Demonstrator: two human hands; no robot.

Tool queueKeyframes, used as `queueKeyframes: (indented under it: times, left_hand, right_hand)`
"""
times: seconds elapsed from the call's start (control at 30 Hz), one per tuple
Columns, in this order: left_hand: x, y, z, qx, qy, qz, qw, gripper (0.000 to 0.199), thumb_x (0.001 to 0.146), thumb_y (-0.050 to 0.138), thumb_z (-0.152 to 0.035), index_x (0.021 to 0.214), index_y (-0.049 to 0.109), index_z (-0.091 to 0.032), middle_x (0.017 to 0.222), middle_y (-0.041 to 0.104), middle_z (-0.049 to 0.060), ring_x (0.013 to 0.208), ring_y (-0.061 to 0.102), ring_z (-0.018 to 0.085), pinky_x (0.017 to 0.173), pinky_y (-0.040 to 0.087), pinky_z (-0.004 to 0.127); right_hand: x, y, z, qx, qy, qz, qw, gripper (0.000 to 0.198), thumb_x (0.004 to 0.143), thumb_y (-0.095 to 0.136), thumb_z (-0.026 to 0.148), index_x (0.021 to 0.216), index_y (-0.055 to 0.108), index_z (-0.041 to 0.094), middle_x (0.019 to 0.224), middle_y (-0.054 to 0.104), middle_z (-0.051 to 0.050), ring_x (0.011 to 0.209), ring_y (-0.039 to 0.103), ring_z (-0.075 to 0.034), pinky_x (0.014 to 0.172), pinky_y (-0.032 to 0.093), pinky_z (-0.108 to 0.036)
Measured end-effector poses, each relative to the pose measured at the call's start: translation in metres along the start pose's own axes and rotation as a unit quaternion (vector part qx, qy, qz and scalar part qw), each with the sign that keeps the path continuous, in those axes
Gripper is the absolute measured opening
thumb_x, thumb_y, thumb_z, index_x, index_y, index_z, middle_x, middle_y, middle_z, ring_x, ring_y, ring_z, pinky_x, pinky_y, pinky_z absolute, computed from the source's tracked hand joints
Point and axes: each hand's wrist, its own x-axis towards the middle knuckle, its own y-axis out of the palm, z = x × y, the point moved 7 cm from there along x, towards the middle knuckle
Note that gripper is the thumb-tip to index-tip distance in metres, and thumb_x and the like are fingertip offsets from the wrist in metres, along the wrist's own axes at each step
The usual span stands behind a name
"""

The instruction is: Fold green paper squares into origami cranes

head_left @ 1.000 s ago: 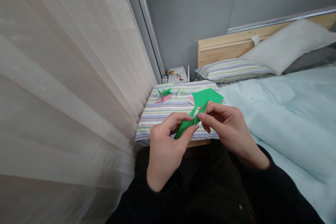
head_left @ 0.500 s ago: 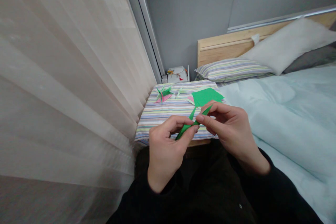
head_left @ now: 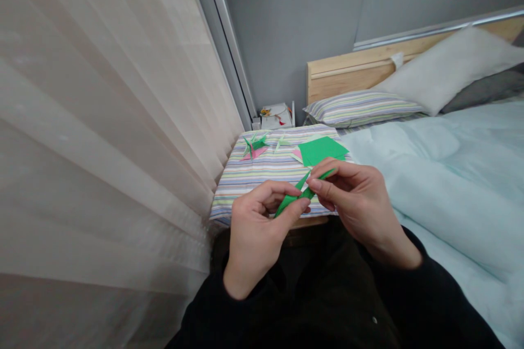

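Between my two hands is a folded green origami paper (head_left: 288, 203), held above the near part of a striped cloth (head_left: 241, 188). My left hand (head_left: 262, 229) pinches its lower left part between thumb and fingers. On the right side, my right hand (head_left: 352, 196) pinches one of its narrow pointed ends. Two thin points stick out at the top; part of the paper is hidden behind my fingers. Just beyond my right hand lie flat green paper sheets (head_left: 323, 148), with a pink piece of paper (head_left: 297, 154) at their left edge.
Folded green and pink paper shapes (head_left: 256, 147) stand at the cloth's far left, beside a pale green folded piece (head_left: 281, 144). A pale curtain (head_left: 123, 120) hangs at left. To the right is a bed with a light blue quilt (head_left: 442, 174).
My right hand has tilted the pointed end it pinches lower and outward to the right. The other thin point leans further right. My left hand keeps its pinch, nearly still.
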Motion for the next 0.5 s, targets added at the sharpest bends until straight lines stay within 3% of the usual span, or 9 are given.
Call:
queueKeyframes:
  times: [0.13,0.3,0.4,0.5]
  left_hand:
    - [-0.002,-0.001,0.002,0.002,-0.019,0.002,1.000,0.013,0.077,0.082,-0.019,0.081,0.071,-0.017,0.069,0.074,-0.001,0.063,0.070,0.013,0.060,0.052,0.021]
    - [-0.002,-0.003,0.008,-0.007,-0.028,-0.006,1.000,0.014,0.077,0.082,-0.020,0.082,0.070,-0.017,0.070,0.074,-0.001,0.066,0.072,0.014,0.063,0.054,0.022]
    - [-0.001,-0.004,0.008,0.005,-0.010,-0.013,1.000,0.013,0.080,0.081,-0.021,0.084,0.069,-0.018,0.071,0.075,-0.001,0.068,0.073,0.014,0.065,0.055,0.023]
    - [0.000,-0.003,0.007,0.026,0.019,-0.011,0.999,0.013,0.082,0.080,-0.020,0.086,0.068,-0.019,0.075,0.075,-0.001,0.069,0.072,0.014,0.066,0.054,0.023]
  right_hand:
    - [0.006,-0.009,0.001,0.015,0.009,-0.036,0.999,0.016,0.082,0.083,0.027,0.072,0.073,0.020,0.066,0.061,0.002,0.047,0.043,-0.007,0.041,0.028,-0.023]
    - [0.010,-0.032,0.011,-0.031,-0.038,-0.126,0.991,0.015,0.086,0.079,0.031,0.076,0.074,0.020,0.057,0.055,0.003,0.046,0.043,-0.008,0.042,0.028,-0.024]
    - [0.008,-0.023,0.010,-0.083,-0.020,-0.070,0.994,0.020,0.089,0.076,0.036,0.078,0.073,0.019,0.060,0.055,0.003,0.048,0.044,-0.008,0.043,0.031,-0.024]
    - [0.003,-0.007,0.006,-0.112,0.011,0.004,0.994,0.024,0.083,0.080,0.031,0.068,0.067,0.018,0.062,0.052,0.004,0.049,0.043,-0.007,0.044,0.030,-0.024]
